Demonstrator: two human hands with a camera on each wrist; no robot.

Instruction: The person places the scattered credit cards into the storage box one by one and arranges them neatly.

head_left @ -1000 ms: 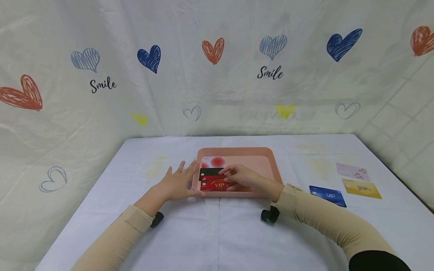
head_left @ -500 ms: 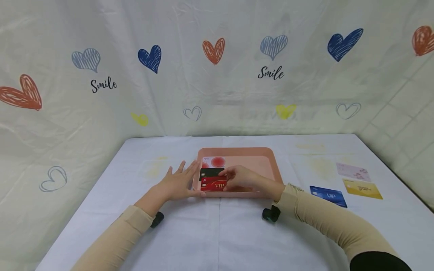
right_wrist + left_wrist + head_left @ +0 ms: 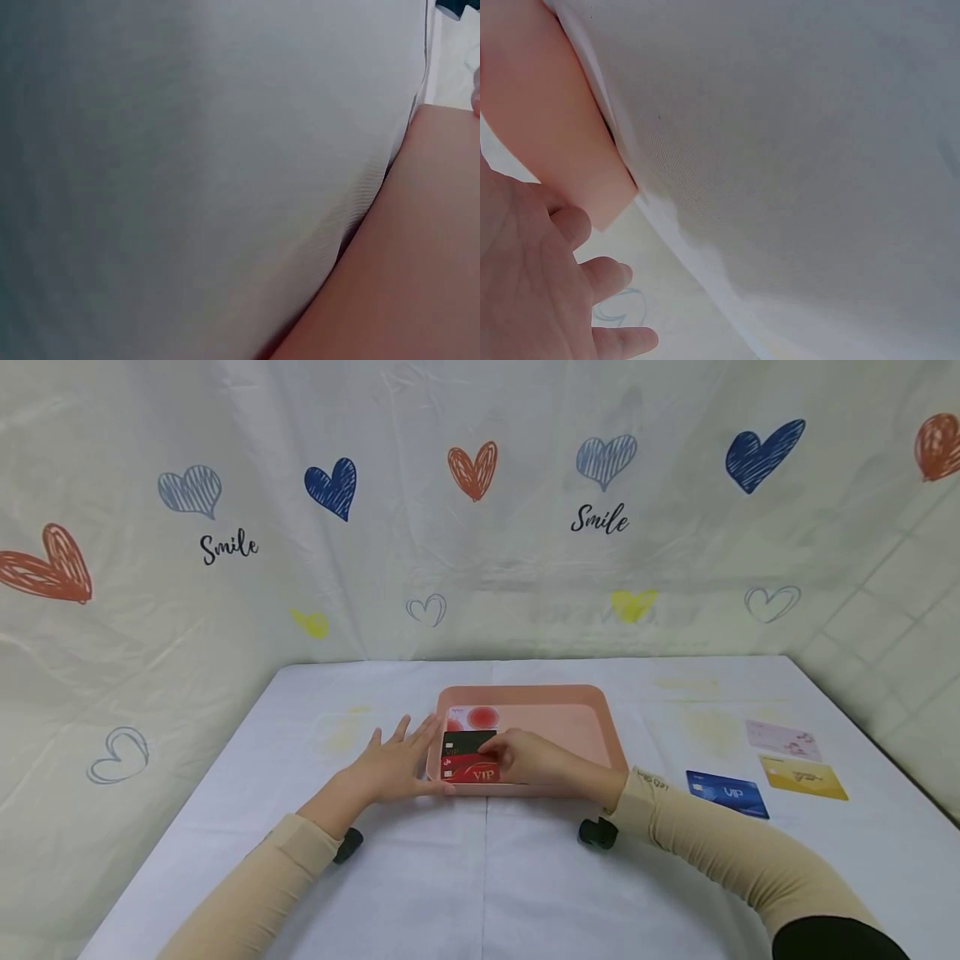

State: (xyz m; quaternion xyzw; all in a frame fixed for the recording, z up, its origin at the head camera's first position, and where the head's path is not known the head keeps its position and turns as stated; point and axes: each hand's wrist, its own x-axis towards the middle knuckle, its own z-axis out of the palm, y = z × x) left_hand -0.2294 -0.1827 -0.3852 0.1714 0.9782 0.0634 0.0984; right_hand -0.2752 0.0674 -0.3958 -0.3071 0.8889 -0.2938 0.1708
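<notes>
In the head view, a pink tray (image 3: 555, 693) lies on the white-covered table. At its left end are a white card with red circles (image 3: 482, 718), a dark green card (image 3: 467, 741) and a red VIP card (image 3: 471, 770), one below another and overlapping. My right hand (image 3: 536, 760) reaches inside the tray and pinches the red card's right edge, index fingertip over the dark card's corner. The thumb is mostly hidden. My left hand (image 3: 397, 768) rests with spread fingers against the tray's left side; in the left wrist view its palm (image 3: 532, 277) faces the tray wall (image 3: 562, 112).
Right of the tray, on the tablecloth, lie a blue VIP card (image 3: 726, 794), a gold card (image 3: 804, 777) and a pale pink card (image 3: 783, 739). A white curtain (image 3: 525, 552) printed with hearts hangs behind the table.
My right fingers have closed in at the red card's right edge. The red card has slid slightly toward me, uncovering lettering on the dark card. My left hand has stayed still.
</notes>
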